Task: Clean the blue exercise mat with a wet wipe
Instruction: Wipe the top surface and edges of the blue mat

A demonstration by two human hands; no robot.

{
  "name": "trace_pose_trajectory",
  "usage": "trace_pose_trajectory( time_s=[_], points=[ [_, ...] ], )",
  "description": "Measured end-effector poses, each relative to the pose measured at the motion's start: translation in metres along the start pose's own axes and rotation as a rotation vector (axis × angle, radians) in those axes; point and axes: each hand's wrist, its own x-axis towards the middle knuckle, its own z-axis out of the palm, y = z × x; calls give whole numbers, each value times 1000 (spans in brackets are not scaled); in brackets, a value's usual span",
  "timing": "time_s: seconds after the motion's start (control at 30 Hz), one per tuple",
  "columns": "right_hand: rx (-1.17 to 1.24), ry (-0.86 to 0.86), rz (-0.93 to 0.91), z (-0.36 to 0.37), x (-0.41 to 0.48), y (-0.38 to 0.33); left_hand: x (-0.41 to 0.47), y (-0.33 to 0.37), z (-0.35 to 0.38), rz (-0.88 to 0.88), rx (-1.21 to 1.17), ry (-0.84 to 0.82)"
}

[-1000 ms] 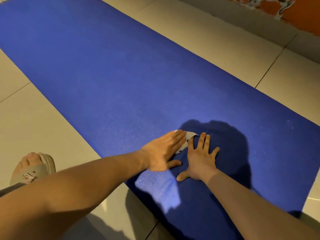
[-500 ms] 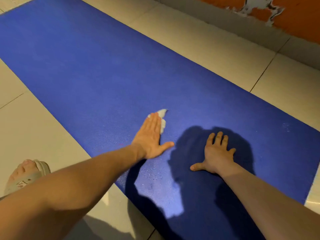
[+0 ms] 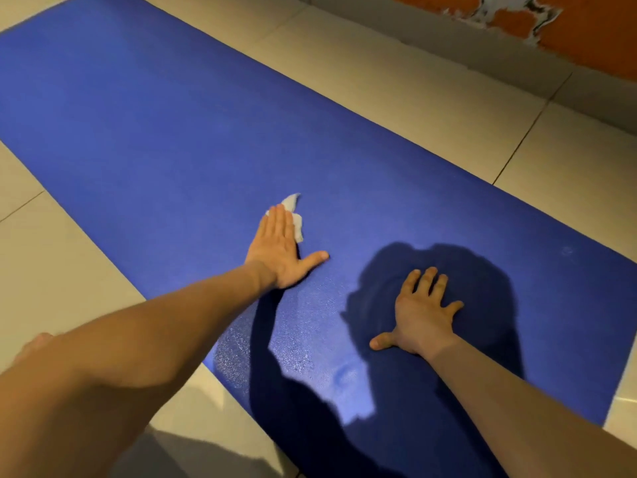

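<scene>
The blue exercise mat lies flat on the tiled floor, running from the upper left to the lower right. My left hand presses flat on a crumpled white wet wipe, fingers together over it; part of the wipe sticks out past the fingertips and on the right side. About a hand's width to the right and nearer to me, my right hand rests palm-down on the mat with fingers spread and nothing in it. It sits inside a dark shadow.
Beige floor tiles surround the mat. A grey skirting and an orange wall with peeling paint run along the top right. My toes show at the left edge behind my left forearm. A damp sheen marks the mat's near part.
My left hand has slid the wipe away from the right hand, up the mat and to the left. The right hand stays planted, now well apart from the left.
</scene>
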Motion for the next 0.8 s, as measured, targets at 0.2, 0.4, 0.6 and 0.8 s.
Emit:
trace_pose_trajectory(
  time_s=[0.2,0.4,0.6,0.8],
  points=[
    [17,5,4,1,1,0,-61,79,18,471,-152,-56],
    [34,6,0,0,1,0,-25,22,6,473,-78,110],
    [44,5,1,0,2,-1,22,-3,-12,-92,-46,-51],
    [65,7,-6,1,2,2,-17,88,3,417,-212,91]
  ],
)
